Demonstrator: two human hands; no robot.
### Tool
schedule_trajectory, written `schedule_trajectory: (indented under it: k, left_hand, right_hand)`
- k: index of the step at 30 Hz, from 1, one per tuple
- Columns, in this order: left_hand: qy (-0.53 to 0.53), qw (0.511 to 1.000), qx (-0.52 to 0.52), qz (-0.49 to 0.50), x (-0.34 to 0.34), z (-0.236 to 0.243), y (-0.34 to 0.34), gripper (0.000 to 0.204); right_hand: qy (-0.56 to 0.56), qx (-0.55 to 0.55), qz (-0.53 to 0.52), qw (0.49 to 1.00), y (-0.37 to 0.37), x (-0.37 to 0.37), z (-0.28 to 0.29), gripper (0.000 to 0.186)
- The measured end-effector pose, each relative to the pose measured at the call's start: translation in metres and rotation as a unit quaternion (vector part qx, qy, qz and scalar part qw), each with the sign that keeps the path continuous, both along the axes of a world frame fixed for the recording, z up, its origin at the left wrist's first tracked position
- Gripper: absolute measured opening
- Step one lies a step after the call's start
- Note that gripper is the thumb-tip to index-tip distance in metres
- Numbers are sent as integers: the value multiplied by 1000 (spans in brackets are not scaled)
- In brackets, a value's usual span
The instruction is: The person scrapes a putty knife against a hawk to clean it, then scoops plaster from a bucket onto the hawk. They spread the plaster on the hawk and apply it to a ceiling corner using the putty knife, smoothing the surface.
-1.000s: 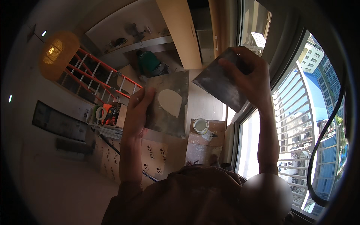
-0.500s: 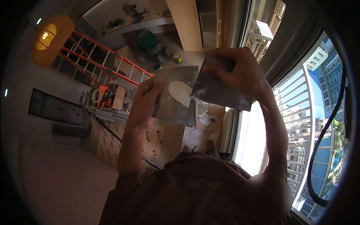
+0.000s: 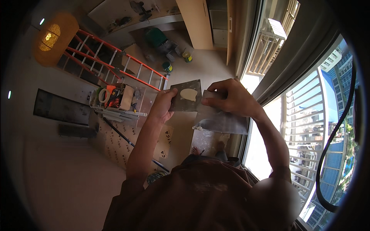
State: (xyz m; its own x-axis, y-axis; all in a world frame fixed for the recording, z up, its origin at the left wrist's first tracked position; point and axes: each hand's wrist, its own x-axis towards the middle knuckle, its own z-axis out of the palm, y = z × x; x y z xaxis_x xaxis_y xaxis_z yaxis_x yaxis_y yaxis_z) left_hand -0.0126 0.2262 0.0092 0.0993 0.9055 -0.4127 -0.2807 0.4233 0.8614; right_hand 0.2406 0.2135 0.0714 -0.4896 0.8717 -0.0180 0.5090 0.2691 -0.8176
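My left hand [image 3: 163, 104] grips a square metal putty plate [image 3: 184, 106] bearing a flattened patch of cream compound [image 3: 188, 93], thumb on its face. My right hand [image 3: 231, 101] has thumb and fingers closed on a second, wider metal blade [image 3: 227, 124], held just right of the plate and extending below it. A small lump of pale compound [image 3: 198, 128] clings to the blade's lower left corner. The blade covers part of the floor beneath it.
Orange ladder [image 3: 122, 51] at upper left; crouching person in green [image 3: 154, 38] beyond, beside two cans [image 3: 187, 57] [image 3: 167, 66]. A cluttered tool box [image 3: 115, 96] and printed floor paper [image 3: 117, 138] lie left. Window railing [image 3: 304, 115] at right; tall cabinet [image 3: 196, 23] ahead.
Both blades have moved lower in view. The right blade swung down from beside the plate to below its right side, and a compound lump now shows on its corner.
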Motion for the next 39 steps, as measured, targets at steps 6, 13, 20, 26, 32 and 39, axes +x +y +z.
schedule_trajectory:
  k: [6, 13, 20, 26, 32, 39]
  left_hand:
    - [-32, 998, 44, 30, -26, -10, 1, 28]
    - [-76, 995, 35, 55, -34, 4, -4, 23]
    - [-52, 997, 22, 45, -32, 6, -9, 21]
    - [-62, 997, 42, 26, -37, -8, -3, 20]
    - [-61, 995, 51, 67, -40, -2, -17, 22]
    - [-90, 993, 60, 47, -40, -6, -15, 25]
  right_hand:
    - [458, -208, -77, 861, 30, 14, -20, 34]
    - [623, 59, -130, 769, 70, 48, 91, 40]
    - [625, 187, -123, 748, 132, 69, 180, 29]
    - [635, 274, -67, 719, 124, 67, 242, 26]
    - [459, 389, -145, 786, 54, 35, 253, 22]
    - [394, 426, -152, 800, 27, 23, 264, 17]
